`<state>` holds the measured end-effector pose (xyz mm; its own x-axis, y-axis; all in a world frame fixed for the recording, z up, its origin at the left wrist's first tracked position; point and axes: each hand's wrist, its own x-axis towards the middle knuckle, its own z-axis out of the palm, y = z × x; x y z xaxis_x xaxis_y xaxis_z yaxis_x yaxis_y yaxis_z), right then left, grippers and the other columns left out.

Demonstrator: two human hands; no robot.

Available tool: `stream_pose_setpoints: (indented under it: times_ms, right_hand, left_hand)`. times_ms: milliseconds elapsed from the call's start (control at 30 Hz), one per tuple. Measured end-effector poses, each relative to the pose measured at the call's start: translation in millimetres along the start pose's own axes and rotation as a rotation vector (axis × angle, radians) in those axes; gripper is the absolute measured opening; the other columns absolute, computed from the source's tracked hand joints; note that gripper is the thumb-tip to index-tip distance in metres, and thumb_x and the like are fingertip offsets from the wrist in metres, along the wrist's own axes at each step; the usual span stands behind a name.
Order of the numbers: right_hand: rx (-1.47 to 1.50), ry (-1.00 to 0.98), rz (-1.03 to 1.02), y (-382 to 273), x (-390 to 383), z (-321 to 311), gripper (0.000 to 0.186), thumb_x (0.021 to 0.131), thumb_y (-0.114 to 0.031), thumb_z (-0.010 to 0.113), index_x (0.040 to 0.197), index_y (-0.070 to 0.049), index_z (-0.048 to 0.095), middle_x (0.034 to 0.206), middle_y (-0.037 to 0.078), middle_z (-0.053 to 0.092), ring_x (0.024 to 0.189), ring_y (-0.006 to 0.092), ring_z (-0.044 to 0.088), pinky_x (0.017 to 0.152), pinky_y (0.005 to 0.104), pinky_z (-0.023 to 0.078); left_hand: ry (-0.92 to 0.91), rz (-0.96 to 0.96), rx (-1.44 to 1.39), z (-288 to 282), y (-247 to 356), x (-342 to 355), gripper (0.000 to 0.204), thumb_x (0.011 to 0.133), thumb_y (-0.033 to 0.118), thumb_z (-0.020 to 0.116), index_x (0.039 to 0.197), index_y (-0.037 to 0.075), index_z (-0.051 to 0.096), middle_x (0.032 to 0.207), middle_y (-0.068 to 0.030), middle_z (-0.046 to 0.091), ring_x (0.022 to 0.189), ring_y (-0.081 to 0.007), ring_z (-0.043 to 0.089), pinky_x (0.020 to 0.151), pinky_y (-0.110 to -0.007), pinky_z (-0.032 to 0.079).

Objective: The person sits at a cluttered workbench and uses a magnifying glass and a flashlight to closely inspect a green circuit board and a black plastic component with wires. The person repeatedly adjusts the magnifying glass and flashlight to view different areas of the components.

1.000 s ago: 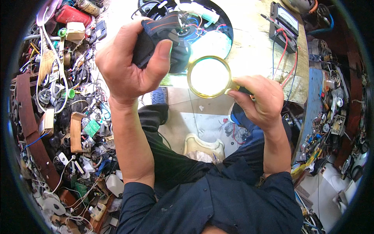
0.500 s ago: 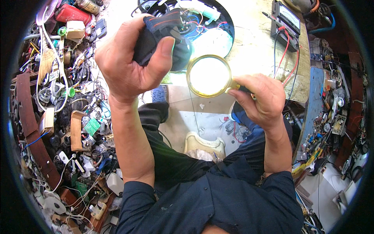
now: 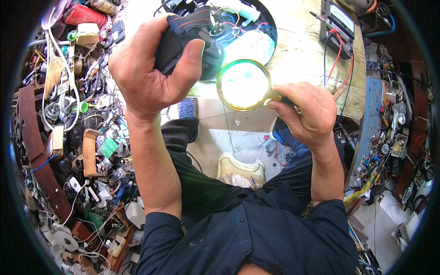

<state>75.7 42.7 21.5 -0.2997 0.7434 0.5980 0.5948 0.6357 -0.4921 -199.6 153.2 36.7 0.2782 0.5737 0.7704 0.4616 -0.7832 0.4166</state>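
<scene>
My left hand [image 3: 149,73] is closed round a bulky black object with a ribbed, orange-striped strap [image 3: 190,26]. Its kind is unclear, as the palm and fingers hide much of it. With its thumb and fingers, my right hand [image 3: 309,112] grips the dark handle of a magnifying glass [image 3: 220,94] with a gold rim. The lens is held just to the right of the black object, filled with glare. Beyond both hands, a round black housing [image 3: 270,20] lies on the wooden table, with coloured wires and a pale cylindrical part [image 3: 238,10] inside; the black object partly covers it.
An analogue multimeter [image 3: 338,25] with red and black leads stands at the table's [image 3: 300,55] far right. Heaps of electronic scrap [image 3: 107,146] and cables crowd the left; more parts lie along a blue board [image 3: 369,103] at right. Below is a cream stool [image 3: 240,167].
The magnifying glass has shifted slightly up and left, and its lens now shows a greenish tint. My left hand, with the black object, has moved slightly left.
</scene>
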Motion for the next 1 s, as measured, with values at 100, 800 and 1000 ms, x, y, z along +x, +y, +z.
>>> stream_pose_setpoints:
  times_ms: [100,800,1000]
  right_hand:
    - [-0.002,-0.005,0.006,-0.3,0.2,-0.4,0.039,0.074,-0.008,0.089,0.109,-0.002,0.073,0.082,0.010,0.072,0.064,0.0252,0.067,0.054,0.0350,0.051]
    - [-0.004,-0.024,0.000,-1.3,3.7,0.3,0.037,0.075,-0.007,0.089,0.107,-0.003,0.073,0.083,0.011,0.073,0.065,0.0259,0.069,0.055,0.0354,0.051]
    - [0.012,-0.018,-0.002,0.9,2.3,1.1,0.038,0.074,-0.008,0.089,0.108,-0.003,0.073,0.083,0.011,0.072,0.065,0.0262,0.069,0.055,0.0353,0.051]
  left_hand:
    - [-0.008,-0.003,0.009,-0.6,0.4,0.1,0.036,0.086,0.032,0.083,0.103,0.002,0.072,0.070,-0.0070,0.069,0.053,-0.0164,0.064,0.053,-0.028,0.050]
    - [-0.018,0.016,0.018,-1.3,-2.3,-1.1,0.036,0.087,0.033,0.084,0.103,0.003,0.073,0.069,-0.0055,0.067,0.054,-0.0148,0.063,0.054,-0.027,0.051]
    - [-0.025,-0.001,0.014,-1.5,-0.9,-2.1,0.035,0.087,0.033,0.084,0.102,0.003,0.074,0.069,-0.0048,0.068,0.054,-0.0134,0.064,0.054,-0.026,0.051]
